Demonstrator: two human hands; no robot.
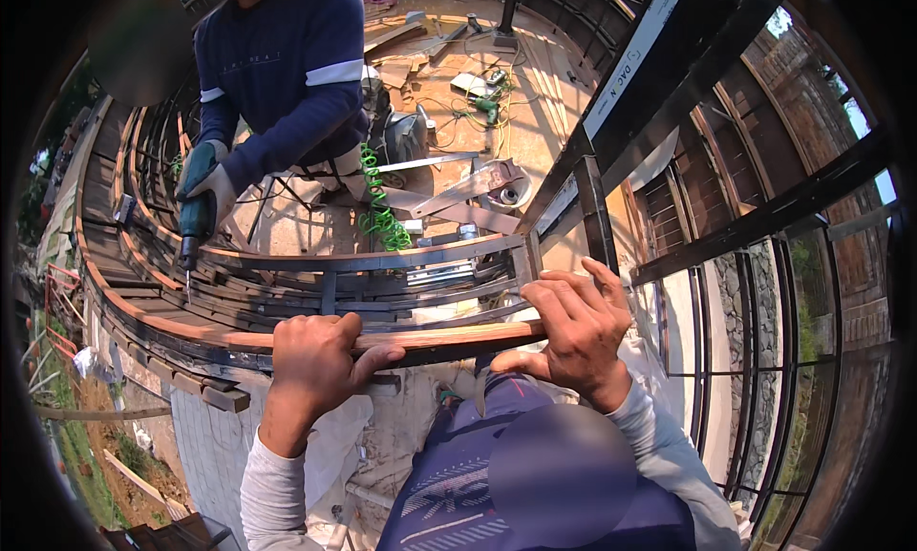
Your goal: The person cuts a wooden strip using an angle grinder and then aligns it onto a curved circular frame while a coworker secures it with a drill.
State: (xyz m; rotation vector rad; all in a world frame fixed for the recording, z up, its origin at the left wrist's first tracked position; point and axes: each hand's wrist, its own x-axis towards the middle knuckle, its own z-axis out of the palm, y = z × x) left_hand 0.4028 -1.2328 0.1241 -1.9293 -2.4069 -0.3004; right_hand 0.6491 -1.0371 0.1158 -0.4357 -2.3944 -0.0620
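Observation:
A long, thin, curved wooden strip [449, 338] runs along the top of a dark metal frame in front of me. My left hand [318, 360] is closed over the strip, its thumb lying along the near side. At the strip's right end, my right hand [580, 333] clasps it with the fingers over the top and the thumb below. Farther left, a co-worker's gloved hand [222, 177] holds a dark teal power drill [198, 212]. The drill's bit points down near the same curved strip.
Curved rails with slats [382, 288] lie just beyond my hands. A green coiled hose [379, 212] hangs behind them. A handsaw [468, 190] leans by a white bucket [516, 190]. A dark steel post [659, 74] slants at the right. A green power tool [487, 109] lies among cables.

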